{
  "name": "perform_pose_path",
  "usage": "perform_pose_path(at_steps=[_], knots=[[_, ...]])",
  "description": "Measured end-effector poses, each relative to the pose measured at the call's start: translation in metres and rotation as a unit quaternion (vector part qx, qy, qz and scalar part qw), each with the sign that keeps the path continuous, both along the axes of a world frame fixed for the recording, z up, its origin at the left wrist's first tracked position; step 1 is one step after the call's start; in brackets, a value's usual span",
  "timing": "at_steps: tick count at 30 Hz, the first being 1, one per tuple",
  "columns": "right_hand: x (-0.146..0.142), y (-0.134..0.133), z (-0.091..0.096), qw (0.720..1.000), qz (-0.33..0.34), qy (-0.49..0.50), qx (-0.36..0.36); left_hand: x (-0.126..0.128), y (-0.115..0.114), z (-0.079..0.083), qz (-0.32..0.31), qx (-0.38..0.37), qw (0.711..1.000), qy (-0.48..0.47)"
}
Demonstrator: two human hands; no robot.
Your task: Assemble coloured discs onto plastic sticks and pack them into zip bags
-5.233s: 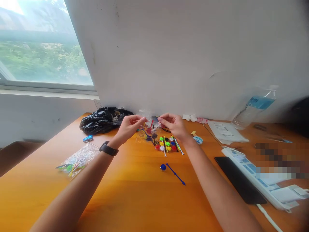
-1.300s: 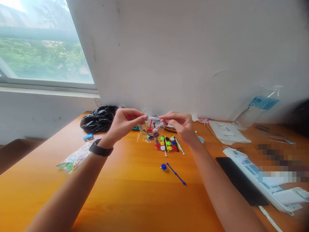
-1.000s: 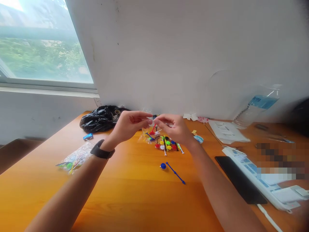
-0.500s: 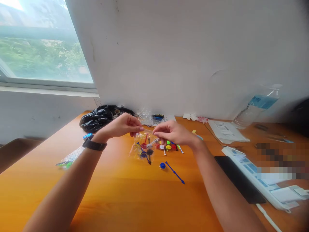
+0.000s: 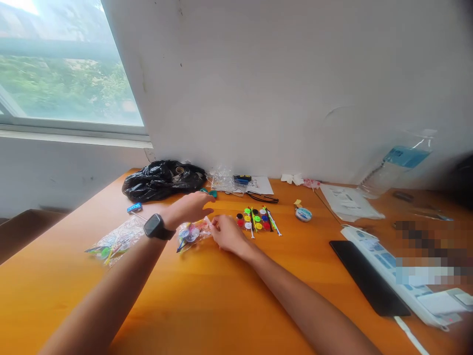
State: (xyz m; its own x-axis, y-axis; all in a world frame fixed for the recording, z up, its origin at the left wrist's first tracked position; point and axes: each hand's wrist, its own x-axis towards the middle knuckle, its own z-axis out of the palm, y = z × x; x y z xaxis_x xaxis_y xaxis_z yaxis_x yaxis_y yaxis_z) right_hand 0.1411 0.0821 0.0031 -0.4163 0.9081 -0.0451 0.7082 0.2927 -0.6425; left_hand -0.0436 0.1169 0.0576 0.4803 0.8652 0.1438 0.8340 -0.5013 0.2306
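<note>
A small clear bag (image 5: 190,232) of coloured discs and sticks lies on the orange table (image 5: 207,305). My right hand (image 5: 226,232) rests on the table beside it, with fingertips pinched on the bag's right edge. My left hand (image 5: 190,207), with a black watch on the wrist, hovers just above and behind the bag. Its fingers are stretched out toward the right and nothing shows in them. A cluster of loose coloured discs and sticks (image 5: 257,220) lies just right of my right hand.
A second clear bag of parts (image 5: 116,241) lies at the left and a black plastic bag (image 5: 162,180) by the wall. Glasses (image 5: 262,198), a tape roll (image 5: 303,214), papers (image 5: 347,201), a water bottle (image 5: 397,165), a black phone (image 5: 369,277) and a white power strip (image 5: 406,286) sit to the right.
Both hands brought the clear bag down and to the left, from held up over the loose pieces to lying on the table. My left hand has let go. My right arm now covers the blue disc and stick.
</note>
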Motion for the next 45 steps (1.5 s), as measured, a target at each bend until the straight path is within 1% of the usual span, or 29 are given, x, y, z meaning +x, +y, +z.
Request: perform_pose_path(at_steps=[2, 4, 6, 8, 11, 14, 16, 17, 19, 21, 23, 24, 26, 29, 32, 35, 37, 38, 39, 40, 41, 43, 44, 45], knots=[[0.000, -0.004, 0.001, 0.997, 0.003, -0.051, 0.049, 0.012, -0.020, -0.005, -0.001, 0.011, 0.999, 0.037], [-0.001, -0.008, 0.001, 0.993, 0.006, -0.091, 0.074, 0.017, -0.042, -0.011, -0.009, 0.017, 0.999, 0.044], [-0.003, -0.012, 0.004, 0.989, 0.004, -0.124, 0.086, 0.015, -0.063, -0.018, -0.042, 0.047, 0.997, 0.050], [-0.003, -0.014, 0.014, 0.983, 0.006, -0.154, 0.101, 0.008, -0.079, -0.027, -0.061, 0.065, 0.995, 0.035], [0.005, -0.017, 0.043, 0.977, 0.022, -0.164, 0.137, -0.004, -0.095, -0.044, -0.010, 0.084, 0.996, 0.020], [0.029, -0.022, 0.076, 0.980, 0.015, -0.089, 0.179, -0.015, -0.107, -0.064, 0.045, 0.125, 0.991, 0.037], [0.053, -0.027, 0.089, 0.977, -0.013, -0.054, 0.208, -0.022, -0.119, -0.075, 0.081, 0.131, 0.987, 0.052], [0.066, -0.030, 0.091, 0.976, -0.023, -0.052, 0.212, -0.026, -0.127, -0.079, 0.096, 0.122, 0.986, 0.059], [0.095, -0.037, 0.084, 0.976, -0.029, -0.058, 0.206, -0.036, -0.144, -0.082, 0.127, 0.113, 0.984, 0.060], [0.121, -0.046, 0.069, 0.977, -0.015, -0.043, 0.209, -0.050, -0.161, -0.082, 0.170, 0.108, 0.978, 0.058], [0.141, -0.055, 0.050, 0.981, 0.001, -0.029, 0.194, -0.069, -0.171, -0.081, 0.218, 0.110, 0.967, 0.068], [0.148, -0.060, 0.041, 0.983, 0.011, -0.026, 0.182, -0.079, -0.174, -0.081, 0.241, 0.108, 0.962, 0.072], [0.158, -0.070, 0.028, 0.987, 0.034, -0.039, 0.154, -0.097, -0.174, -0.082, 0.287, 0.069, 0.952, 0.075], [0.165, -0.080, 0.020, 0.990, 0.052, -0.080, 0.102, -0.111, -0.167, -0.080, 0.318, 0.025, 0.946, 0.063], [0.168, -0.082, 0.021, 0.993, 0.058, -0.076, 0.071, -0.108, -0.154, -0.073, 0.343, 0.002, 0.937, 0.063], [0.171, -0.079, 0.020, 0.995, 0.061, -0.056, 0.056, -0.094, -0.143, -0.064, 0.362, -0.012, 0.930, 0.063], [0.172, -0.076, 0.017, 0.996, 0.060, -0.047, 0.049, -0.081, -0.142, -0.058, 0.376, 0.014, 0.924, 0.061], [0.172, -0.075, 0.015, 0.996, 0.058, -0.041, 0.047, -0.072, -0.144, -0.056, 0.379, 0.055, 0.922, 0.058], [0.172, -0.074, 0.013, 0.997, 0.055, -0.035, 0.046, -0.061, -0.147, -0.054, 0.359, 0.101, 0.927, 0.049], [0.172, -0.073, 0.011, 0.997, 0.053, -0.027, 0.044, -0.048, -0.152, -0.052, 0.313, 0.128, 0.940, 0.032], [0.172, -0.072, 0.009, 0.998, 0.052, -0.020, 0.042, -0.034, -0.158, -0.051, 0.254, 0.141, 0.957, 0.013], [0.172, -0.071, 0.005, 0.998, 0.051, -0.006, 0.037, 0.002, -0.167, -0.048, 0.098, 0.111, 0.989, -0.016], [0.172, -0.070, 0.003, 0.998, 0.051, 0.001, 0.034, 0.020, -0.170, -0.047, 0.021, 0.084, 0.996, -0.028], [0.172, -0.069, 0.001, 0.998, 0.051, 0.009, 0.030, 0.039, -0.170, -0.047, -0.044, 0.064, 0.996, -0.037]])
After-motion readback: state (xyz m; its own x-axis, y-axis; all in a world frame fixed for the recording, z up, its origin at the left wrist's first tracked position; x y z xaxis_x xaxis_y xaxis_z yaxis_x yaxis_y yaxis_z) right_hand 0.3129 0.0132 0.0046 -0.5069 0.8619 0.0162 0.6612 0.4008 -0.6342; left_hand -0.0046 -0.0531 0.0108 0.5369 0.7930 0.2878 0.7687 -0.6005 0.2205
